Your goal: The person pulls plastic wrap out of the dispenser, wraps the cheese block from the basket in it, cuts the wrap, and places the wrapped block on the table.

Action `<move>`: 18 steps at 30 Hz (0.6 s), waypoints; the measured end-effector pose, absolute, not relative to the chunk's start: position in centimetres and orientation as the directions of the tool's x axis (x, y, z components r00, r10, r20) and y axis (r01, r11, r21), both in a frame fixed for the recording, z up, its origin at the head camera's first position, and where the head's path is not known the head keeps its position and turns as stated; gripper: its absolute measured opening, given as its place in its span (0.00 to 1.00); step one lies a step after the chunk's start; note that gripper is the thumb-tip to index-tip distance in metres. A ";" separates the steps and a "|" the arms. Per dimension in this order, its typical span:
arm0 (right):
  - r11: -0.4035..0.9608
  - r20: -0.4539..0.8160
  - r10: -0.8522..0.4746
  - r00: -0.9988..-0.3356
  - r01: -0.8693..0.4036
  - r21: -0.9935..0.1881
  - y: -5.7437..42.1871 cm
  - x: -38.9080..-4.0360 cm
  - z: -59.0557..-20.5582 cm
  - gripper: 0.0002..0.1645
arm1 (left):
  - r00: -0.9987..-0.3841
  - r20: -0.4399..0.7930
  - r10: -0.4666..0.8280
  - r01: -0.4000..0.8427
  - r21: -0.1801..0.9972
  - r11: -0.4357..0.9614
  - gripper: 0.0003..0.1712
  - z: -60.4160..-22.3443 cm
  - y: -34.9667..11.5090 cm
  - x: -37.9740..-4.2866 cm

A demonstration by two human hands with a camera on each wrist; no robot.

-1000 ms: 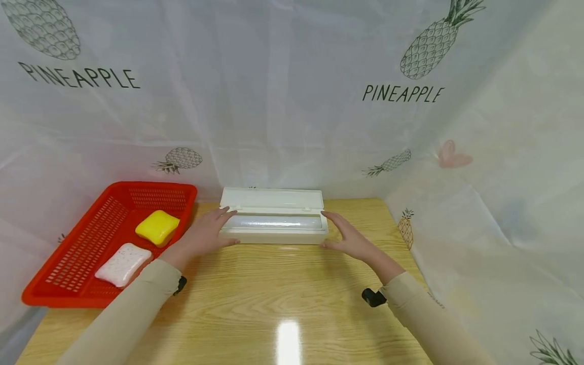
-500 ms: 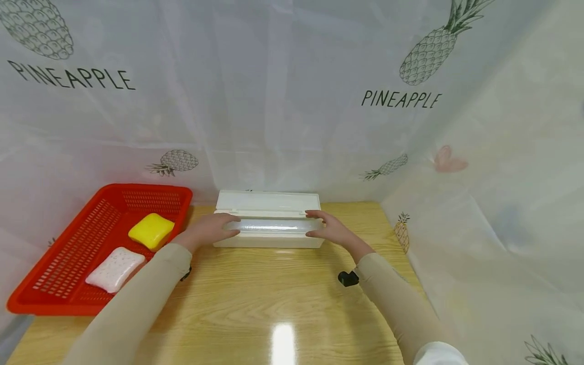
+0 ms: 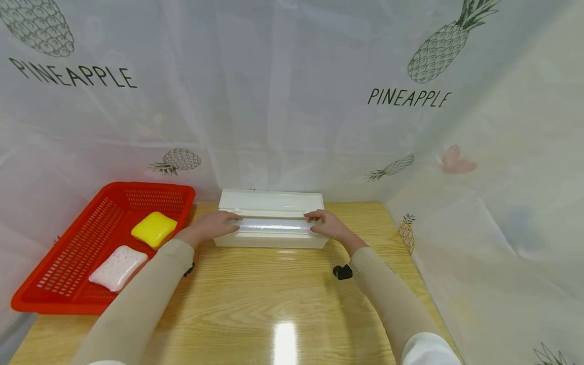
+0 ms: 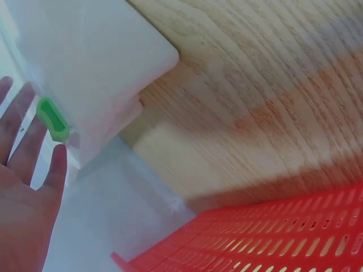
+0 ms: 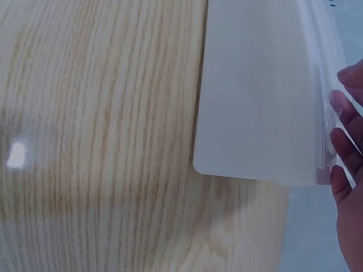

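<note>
While a shiny roll (image 3: pixel 276 225), by its look plastic wrap, lies lengthwise inside a white box (image 3: pixel 271 241) at the back of the table (image 3: pixel 242 304), a person's left hand (image 3: pixel 213 226) and right hand (image 3: pixel 329 225) bracket its two ends, seen from the head. Thumb and fingers of each show on opposite sides of the roll, though whether they press on it cannot be told; should one end rise before the other, the roll would probably tilt and catch on the box wall. Behind it the lid (image 3: pixel 271 199) is tipped back against the curtain (image 3: pixel 269 101), where a knock from the knuckles could drop it. Beside the left sleeve (image 3: pixel 137 299) sits a red basket (image 3: pixel 59 308), near enough for a wide elbow to jog. From the left wrist, the left hand's fingers appear straight and spread at the box, next to a green piece (image 4: pixel 54 124); hooking that piece by accident might drag the box askew. From the right wrist, the right hand's fingertips, slightly bent and apart, meet the box's far edge, and no firm pinch can be confirmed; with a hold that shallow, the slick surface could slide free.
</note>
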State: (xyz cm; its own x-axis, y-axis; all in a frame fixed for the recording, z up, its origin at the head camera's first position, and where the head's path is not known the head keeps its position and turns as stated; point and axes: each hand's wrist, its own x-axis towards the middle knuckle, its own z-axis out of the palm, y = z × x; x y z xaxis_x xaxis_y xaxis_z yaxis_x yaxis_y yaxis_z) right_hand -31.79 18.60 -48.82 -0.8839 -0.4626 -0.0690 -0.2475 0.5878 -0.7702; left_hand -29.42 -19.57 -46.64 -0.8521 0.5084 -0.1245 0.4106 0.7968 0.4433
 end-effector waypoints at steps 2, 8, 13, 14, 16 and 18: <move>0.611 -0.080 -0.452 -0.889 -0.243 -0.753 18.6 -32.2 -48.9 0.25 | -0.852 -0.120 0.509 0.411 0.448 0.794 0.25 -46.7 -19.7 -29.6; 0.663 -0.117 -0.396 -0.911 -0.195 -0.723 18.7 -33.0 -48.9 0.13 | -0.857 -0.130 0.499 0.377 0.501 0.779 0.22 -47.0 -19.9 -30.4; 0.665 -0.103 -0.360 -0.927 -0.178 -0.725 19.0 -33.0 -48.8 0.04 | -0.866 -0.109 0.489 0.367 0.526 0.767 0.19 -47.6 -20.2 -31.5; 0.662 -0.101 -0.359 -0.928 -0.176 -0.729 19.0 -33.0 -48.8 0.03 | -0.868 -0.106 0.486 0.364 0.530 0.766 0.19 -47.7 -20.2 -31.6; 0.652 -0.101 -0.354 -0.930 -0.168 -0.739 19.1 -33.0 -48.9 0.03 | -0.875 -0.111 0.470 0.344 0.541 0.768 0.18 -48.0 -20.4 -31.9; 0.640 -0.107 -0.340 -0.934 -0.146 -0.755 19.2 -33.0 -49.0 0.03 | -0.884 -0.114 0.453 0.323 0.551 0.769 0.17 -48.3 -20.6 -32.2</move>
State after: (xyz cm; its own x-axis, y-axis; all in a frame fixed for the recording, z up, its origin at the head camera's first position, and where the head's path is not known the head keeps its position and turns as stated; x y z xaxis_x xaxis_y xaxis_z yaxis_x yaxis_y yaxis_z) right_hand -33.04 19.18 -49.00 -0.9344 -0.3396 -0.1075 -0.1457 0.6397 -0.7547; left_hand -32.18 -20.65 -48.26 -0.8842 0.4530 -0.1141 0.3230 0.7693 0.5512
